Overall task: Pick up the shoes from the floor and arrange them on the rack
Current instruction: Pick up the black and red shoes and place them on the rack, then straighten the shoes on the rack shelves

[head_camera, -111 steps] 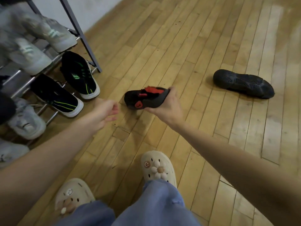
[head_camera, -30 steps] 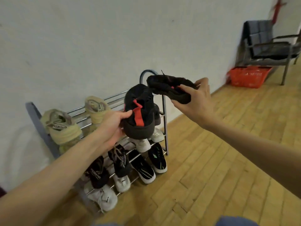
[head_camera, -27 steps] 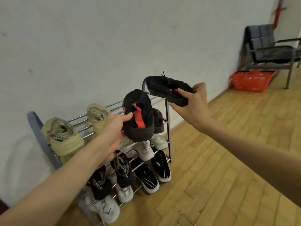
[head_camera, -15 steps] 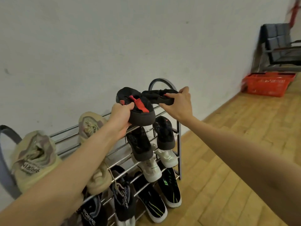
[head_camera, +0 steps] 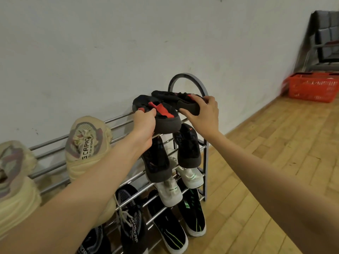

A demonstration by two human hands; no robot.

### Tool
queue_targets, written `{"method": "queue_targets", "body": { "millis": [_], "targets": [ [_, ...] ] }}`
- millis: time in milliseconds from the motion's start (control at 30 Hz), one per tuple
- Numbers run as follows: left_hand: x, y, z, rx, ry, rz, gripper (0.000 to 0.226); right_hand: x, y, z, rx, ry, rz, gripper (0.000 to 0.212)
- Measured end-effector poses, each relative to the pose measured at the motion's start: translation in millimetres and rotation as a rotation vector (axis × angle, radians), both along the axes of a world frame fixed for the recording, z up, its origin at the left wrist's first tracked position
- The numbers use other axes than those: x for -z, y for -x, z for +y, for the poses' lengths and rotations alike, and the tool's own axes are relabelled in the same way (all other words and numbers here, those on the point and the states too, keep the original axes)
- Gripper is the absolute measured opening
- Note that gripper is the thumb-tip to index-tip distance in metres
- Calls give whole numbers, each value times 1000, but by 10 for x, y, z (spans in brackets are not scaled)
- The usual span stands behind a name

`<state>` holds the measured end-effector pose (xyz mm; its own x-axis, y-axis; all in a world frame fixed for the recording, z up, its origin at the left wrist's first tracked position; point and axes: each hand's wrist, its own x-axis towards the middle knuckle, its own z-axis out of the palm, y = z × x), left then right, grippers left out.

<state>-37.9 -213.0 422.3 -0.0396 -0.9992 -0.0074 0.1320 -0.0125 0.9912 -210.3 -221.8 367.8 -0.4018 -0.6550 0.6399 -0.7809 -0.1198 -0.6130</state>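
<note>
Head view: black-and-red pair held over the rack's [head_camera: 190,79] top rails, left hand [head_camera: 145,123] fingers pinching one shoe [head_camera: 165,118], right hand [head_camera: 203,114] clasping the other [head_camera: 174,97]; soles should be seated flat across rails, side by side, before release.

Looks like a gym or hall entrance: strip-wood sports floor [head_camera: 275,162], scuffed white wall [head_camera: 110,43], metal shoe rack [head_camera: 189,77] full of trainers, red basket [head_camera: 311,88], folding chair [head_camera: 326,43]

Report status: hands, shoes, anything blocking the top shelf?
Left hand gripping black-and-red shoe on top rails. Right hand holding second black shoe beside it. Beige shoes sit further left, clear.
</note>
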Motion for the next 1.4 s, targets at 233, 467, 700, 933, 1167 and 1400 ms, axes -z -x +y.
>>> {"method": "queue_targets", "body": {
  "millis": [233, 467, 700, 933, 1167, 1400],
  "targets": [
    [40, 273, -204, -75, -11, -9, 43, 183, 11, 123, -140, 68, -172, 51],
    [85, 337, -253, -114, 13, -179, 54, 174, 28, 152, -181, 69, -202, 49],
    [85, 339, -198, -61, 59, -390, 54, 147, 52, 203, -189, 87, -191, 49],
    [-69, 364, -16, 30, 13, -481, 48, -73, 45, 336, -169, -47, -161, 53],
    [-279, 80, 495, -52, 130, -635, 37, -242, -224, 837, -156, -258, -64, 68],
    [-478, -836, 1458, 19, 464, -857, 46, -120, -995, 1365, -307, -342, -147, 61]
  ]
}}
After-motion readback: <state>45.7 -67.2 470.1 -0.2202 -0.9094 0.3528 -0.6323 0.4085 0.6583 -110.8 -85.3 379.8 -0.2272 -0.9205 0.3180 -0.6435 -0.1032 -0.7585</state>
